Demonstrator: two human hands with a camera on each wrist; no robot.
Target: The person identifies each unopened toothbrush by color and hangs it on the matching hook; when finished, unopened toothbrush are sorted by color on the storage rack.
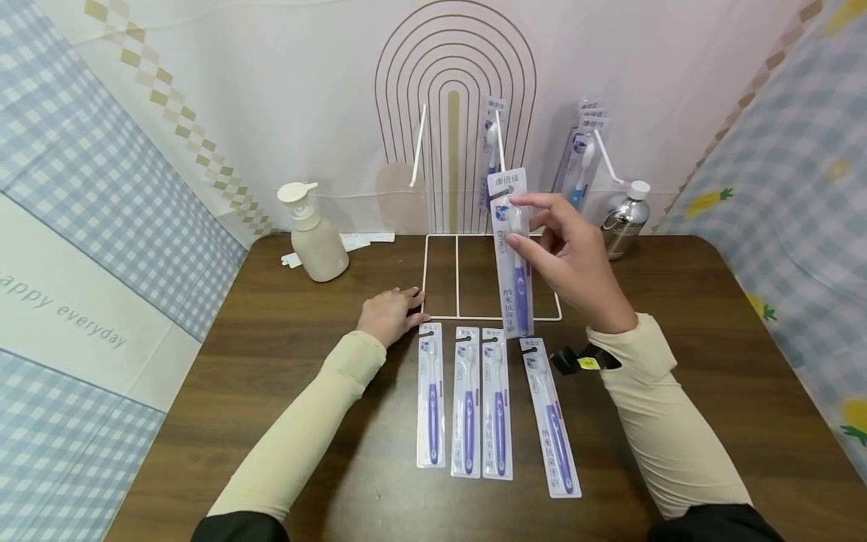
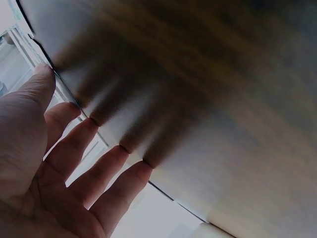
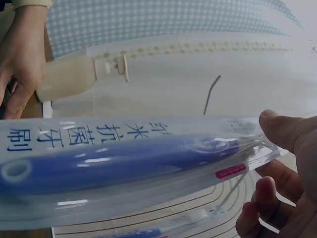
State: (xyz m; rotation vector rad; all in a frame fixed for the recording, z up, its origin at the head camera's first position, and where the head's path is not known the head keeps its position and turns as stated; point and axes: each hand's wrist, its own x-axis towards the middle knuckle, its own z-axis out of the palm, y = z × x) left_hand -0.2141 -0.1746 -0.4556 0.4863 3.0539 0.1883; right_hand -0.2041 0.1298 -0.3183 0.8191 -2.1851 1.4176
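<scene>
My right hand [image 1: 576, 256] pinches a packaged purple toothbrush [image 1: 513, 282] between thumb and fingers. It is held roughly upright, its card top close to the tip of the middle hook [image 1: 500, 139] of a white wire rack [image 1: 457, 278]. In the right wrist view the clear pack [image 3: 114, 163] shows its purple handle toward the camera. My left hand [image 1: 389, 312] rests at the left side of the rack's base, fingers fairly straight. The left wrist view shows the fingertips [image 2: 133, 171] against the tabletop. One packaged toothbrush [image 1: 492, 124] hangs on the middle hook; several blue-handled ones [image 1: 584, 158] hang on the right hook.
Several purple toothbrush packs [image 1: 467, 403] lie in a row on the brown table [image 1: 325, 459] before me. A cream pump bottle [image 1: 318, 241] stands back left, with white strips behind it. Back right is a silver bottle [image 1: 625, 222]. The rack's left hook [image 1: 418, 147] is bare.
</scene>
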